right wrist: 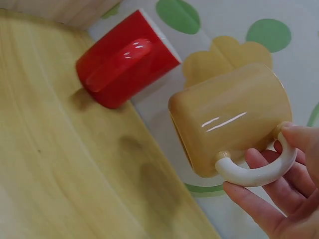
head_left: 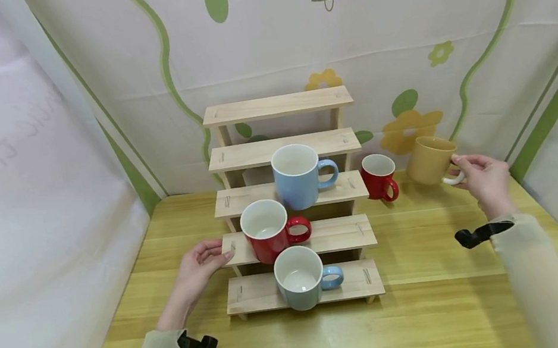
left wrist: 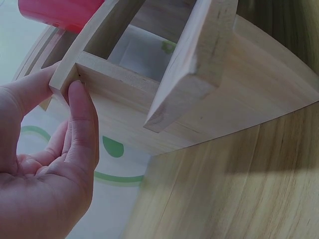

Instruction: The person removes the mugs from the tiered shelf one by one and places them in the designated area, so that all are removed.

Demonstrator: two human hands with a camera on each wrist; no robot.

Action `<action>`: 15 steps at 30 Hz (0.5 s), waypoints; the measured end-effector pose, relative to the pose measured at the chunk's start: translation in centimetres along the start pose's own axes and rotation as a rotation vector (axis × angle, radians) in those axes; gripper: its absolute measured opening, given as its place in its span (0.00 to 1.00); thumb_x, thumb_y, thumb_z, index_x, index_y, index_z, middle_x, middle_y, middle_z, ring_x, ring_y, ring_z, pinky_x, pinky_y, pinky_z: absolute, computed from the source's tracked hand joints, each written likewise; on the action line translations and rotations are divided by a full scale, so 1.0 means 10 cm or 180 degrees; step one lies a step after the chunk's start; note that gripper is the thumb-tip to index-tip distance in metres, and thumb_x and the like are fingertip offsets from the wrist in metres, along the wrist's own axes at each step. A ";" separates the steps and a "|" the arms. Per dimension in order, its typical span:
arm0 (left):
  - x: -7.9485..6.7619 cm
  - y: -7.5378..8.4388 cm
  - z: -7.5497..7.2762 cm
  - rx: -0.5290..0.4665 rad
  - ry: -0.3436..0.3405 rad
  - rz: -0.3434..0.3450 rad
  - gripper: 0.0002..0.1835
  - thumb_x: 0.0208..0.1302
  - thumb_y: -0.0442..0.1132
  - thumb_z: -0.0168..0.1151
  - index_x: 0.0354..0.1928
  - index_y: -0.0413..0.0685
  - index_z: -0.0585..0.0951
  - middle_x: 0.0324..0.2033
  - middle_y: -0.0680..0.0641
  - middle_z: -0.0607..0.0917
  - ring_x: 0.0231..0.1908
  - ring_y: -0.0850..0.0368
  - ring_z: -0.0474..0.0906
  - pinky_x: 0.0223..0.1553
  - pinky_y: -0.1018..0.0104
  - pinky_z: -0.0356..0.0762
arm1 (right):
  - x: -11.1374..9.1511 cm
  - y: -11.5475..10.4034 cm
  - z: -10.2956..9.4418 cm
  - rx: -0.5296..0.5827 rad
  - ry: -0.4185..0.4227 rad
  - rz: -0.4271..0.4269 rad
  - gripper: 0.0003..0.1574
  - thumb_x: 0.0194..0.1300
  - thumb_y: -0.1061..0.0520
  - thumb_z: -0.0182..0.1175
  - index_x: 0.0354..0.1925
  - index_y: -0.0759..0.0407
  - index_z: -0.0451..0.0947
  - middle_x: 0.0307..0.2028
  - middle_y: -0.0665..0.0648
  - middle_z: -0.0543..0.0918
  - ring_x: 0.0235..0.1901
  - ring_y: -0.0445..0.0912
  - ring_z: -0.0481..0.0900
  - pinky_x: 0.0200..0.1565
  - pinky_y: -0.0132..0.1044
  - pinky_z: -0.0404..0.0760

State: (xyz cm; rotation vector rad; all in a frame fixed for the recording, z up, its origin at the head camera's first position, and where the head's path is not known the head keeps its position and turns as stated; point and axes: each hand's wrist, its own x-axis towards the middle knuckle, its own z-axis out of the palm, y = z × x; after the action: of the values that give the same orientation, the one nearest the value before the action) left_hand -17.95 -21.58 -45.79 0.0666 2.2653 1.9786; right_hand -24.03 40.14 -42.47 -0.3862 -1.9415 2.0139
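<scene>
My right hand (head_left: 487,182) grips the white handle of a tan-yellow mug (head_left: 430,160), its thumb near the top joint of the handle. In the right wrist view this mug (right wrist: 229,117) hangs above the wooden table, casting a shadow on it. My left hand (head_left: 200,273) pinches the left end of the second step of a stepped wooden rack (head_left: 276,105). Thumb and fingers press on both faces of that board end (left wrist: 75,74) in the left wrist view. A red mug (head_left: 271,241) stands on the same step.
A light-blue mug (head_left: 296,186) sits on the middle step and a grey-blue mug (head_left: 296,291) on the lowest. Right of the rack, another red mug (head_left: 374,184) stands on the table (head_left: 427,296), near the tan-yellow one. Patterned cloth (head_left: 398,30) walls the back and sides.
</scene>
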 end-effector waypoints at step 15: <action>-0.01 0.01 0.00 0.0000 0.0025 -0.0035 0.25 0.65 0.36 0.71 0.58 0.30 0.74 0.48 0.39 0.82 0.45 0.56 0.82 0.48 0.68 0.81 | -0.05 0.27 0.19 0.0058 0.0289 0.0049 0.08 0.69 0.59 0.67 0.42 0.65 0.84 0.30 0.45 0.89 0.28 0.41 0.88 0.26 0.33 0.85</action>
State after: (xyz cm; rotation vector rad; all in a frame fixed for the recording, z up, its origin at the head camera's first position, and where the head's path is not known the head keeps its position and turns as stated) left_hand -17.88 -21.54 -45.67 0.0463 2.2653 1.9770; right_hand -24.40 38.13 -45.07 -0.4809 -1.8702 1.9862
